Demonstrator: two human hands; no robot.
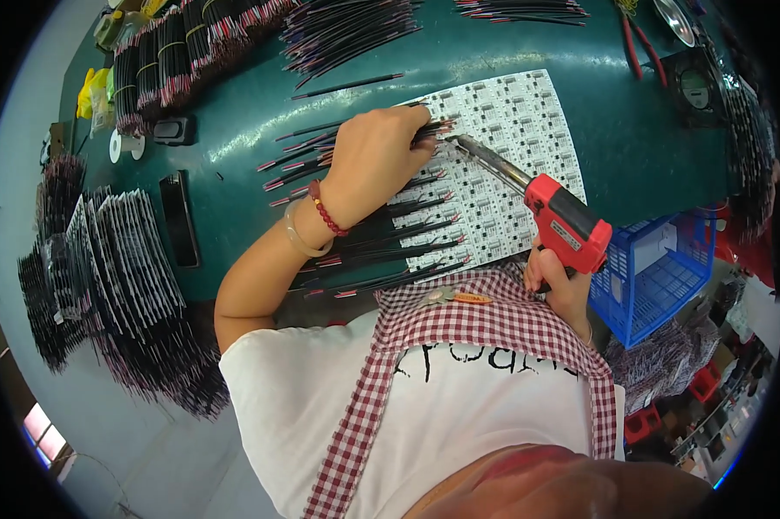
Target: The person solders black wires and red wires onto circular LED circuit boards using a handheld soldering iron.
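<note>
A white panel of small circuit boards (515, 147) lies on the green table in front of me. My left hand (374, 160) is closed over its left part, fingertips pinching a black wire (433, 128) whose end points at the panel. My right hand (564, 285) is wrapped round the handle of a red and black soldering gun (571, 227). The gun's metal tip reaches to just beside the left fingertips; whether it touches the wire is too small to tell. Several black wires (424, 229) with pinkish ends lie along the panel's left side, partly under my left forearm.
Bundled black wires (173, 56) line the far left, with a loose pile (346, 35) at the back. A phone (179, 219), a solder spool (127, 145) and stacked wired panels (126, 251) sit left. Red-handled pliers (639, 48) lie far right; a blue crate (645, 277) stands right.
</note>
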